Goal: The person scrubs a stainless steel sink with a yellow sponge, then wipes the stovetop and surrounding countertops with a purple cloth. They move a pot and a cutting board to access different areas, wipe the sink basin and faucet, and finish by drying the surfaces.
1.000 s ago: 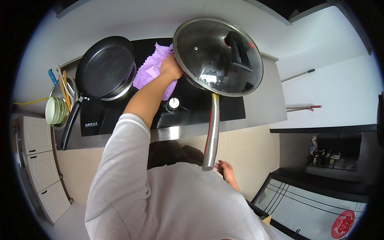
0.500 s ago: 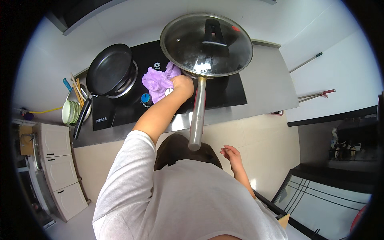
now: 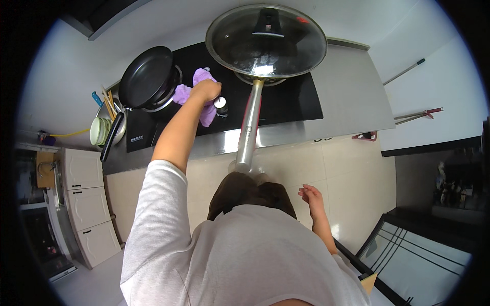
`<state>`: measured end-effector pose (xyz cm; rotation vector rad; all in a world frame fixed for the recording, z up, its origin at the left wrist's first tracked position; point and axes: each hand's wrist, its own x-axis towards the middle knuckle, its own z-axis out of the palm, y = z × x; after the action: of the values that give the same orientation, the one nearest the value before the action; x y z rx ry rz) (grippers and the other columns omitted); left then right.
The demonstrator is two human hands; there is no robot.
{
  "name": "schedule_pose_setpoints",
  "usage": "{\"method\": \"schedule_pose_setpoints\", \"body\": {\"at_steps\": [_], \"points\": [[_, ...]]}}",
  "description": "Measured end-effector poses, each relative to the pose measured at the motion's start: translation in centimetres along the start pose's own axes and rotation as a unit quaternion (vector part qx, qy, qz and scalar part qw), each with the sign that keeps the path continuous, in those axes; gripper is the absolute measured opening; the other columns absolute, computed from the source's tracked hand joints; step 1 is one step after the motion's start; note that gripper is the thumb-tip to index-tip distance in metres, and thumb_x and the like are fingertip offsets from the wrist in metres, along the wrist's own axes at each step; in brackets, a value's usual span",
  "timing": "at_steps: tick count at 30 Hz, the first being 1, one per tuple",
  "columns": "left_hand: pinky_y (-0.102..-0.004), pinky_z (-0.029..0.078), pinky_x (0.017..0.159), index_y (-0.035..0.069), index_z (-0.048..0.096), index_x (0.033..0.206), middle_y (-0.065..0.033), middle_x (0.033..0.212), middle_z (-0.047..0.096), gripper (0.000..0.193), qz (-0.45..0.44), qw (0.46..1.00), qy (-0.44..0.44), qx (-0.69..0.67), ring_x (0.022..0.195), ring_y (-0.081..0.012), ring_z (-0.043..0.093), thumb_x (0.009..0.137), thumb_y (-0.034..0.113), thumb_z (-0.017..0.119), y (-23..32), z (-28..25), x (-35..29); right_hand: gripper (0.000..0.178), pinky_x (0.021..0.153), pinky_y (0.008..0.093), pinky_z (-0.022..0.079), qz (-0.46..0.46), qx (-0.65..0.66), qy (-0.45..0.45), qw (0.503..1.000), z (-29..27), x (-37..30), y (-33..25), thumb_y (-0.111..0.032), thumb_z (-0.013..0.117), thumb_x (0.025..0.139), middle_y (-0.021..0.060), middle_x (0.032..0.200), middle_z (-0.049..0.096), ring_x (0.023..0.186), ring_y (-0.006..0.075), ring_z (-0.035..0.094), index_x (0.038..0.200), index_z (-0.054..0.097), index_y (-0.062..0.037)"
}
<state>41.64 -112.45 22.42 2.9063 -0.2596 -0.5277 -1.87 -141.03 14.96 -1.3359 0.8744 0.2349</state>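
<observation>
My left hand (image 3: 206, 91) presses a purple cloth (image 3: 207, 117) onto the black glass cooktop (image 3: 293, 104), its fingers closed on the bunched fabric. The cloth lies between the two burners, beside a white-topped knob (image 3: 220, 103); the blue knob seen earlier is now hidden. To the left, a black frying pan (image 3: 148, 76) rests tilted on its burner. On the right burner stands a wok under a large glass lid (image 3: 265, 43), its long metal handle (image 3: 249, 135) pointing toward me. My right hand (image 3: 312, 198) hangs over the floor, holding nothing, with its fingers loosely extended.
Green bowls (image 3: 100, 130) and a holder with chopsticks (image 3: 108, 102) crowd the counter's left end. Grey countertop (image 3: 352, 92) continues right of the cooktop. White cabinets (image 3: 88, 204) stand at left. Long-handled tools (image 3: 418, 115) are against the right wall.
My left hand has slid the cloth leftward across the cooktop, away from the wok and toward the frying pan. The white-topped knob now shows fully. My right hand remains beside my body.
</observation>
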Motion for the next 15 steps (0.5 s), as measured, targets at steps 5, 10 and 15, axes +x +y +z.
{"method": "schedule_pose_setpoints", "body": {"at_steps": [5, 10, 15], "points": [[-0.0402, 0.04, 0.087, -0.005, 0.063, 0.091, -0.0261, 0.102, 0.058, 0.048, -0.074, 0.962, 0.09, -0.248, 0.1, -0.0379, 0.054, 0.08, 0.039, 0.045, 0.8, 0.3, -3.4, 0.026, 0.074, 0.0253, 0.043, -0.004, 0.004, -0.017, 1.0, 0.4, 0.3, -0.3, -0.016, 0.049, 0.087, 0.0072, 0.097, 0.063, 0.085, 0.0139, 0.06, 0.108, 0.056, -0.003], [-0.0448, 0.042, 0.084, -0.01, 0.055, 0.102, -0.032, 0.097, 0.056, 0.046, -0.058, 0.952, 0.161, -0.253, 0.096, -0.0426, 0.054, 0.078, 0.029, 0.048, 1.5, 1.4, -6.8, 0.026, 0.075, 0.0256, 0.043, -0.032, -0.024, -0.07, 0.997, 3.0, 0.8, -2.2, -0.016, 0.049, 0.087, 0.0073, 0.098, 0.063, 0.087, 0.0138, 0.06, 0.109, 0.055, -0.0029], [-0.0474, 0.044, 0.075, -0.011, 0.043, 0.114, -0.0295, 0.086, 0.057, 0.044, 0.021, 0.908, 0.336, -0.248, 0.081, -0.0429, 0.055, 0.078, 0.011, 0.051, 2.4, 3.8, -12.0, 0.026, 0.076, 0.0259, 0.043, -0.075, -0.051, -0.096, 0.991, 6.4, 0.6, -5.5, -0.018, 0.049, 0.089, 0.0073, 0.099, 0.062, 0.088, 0.0137, 0.059, 0.109, 0.055, -0.003]]}}
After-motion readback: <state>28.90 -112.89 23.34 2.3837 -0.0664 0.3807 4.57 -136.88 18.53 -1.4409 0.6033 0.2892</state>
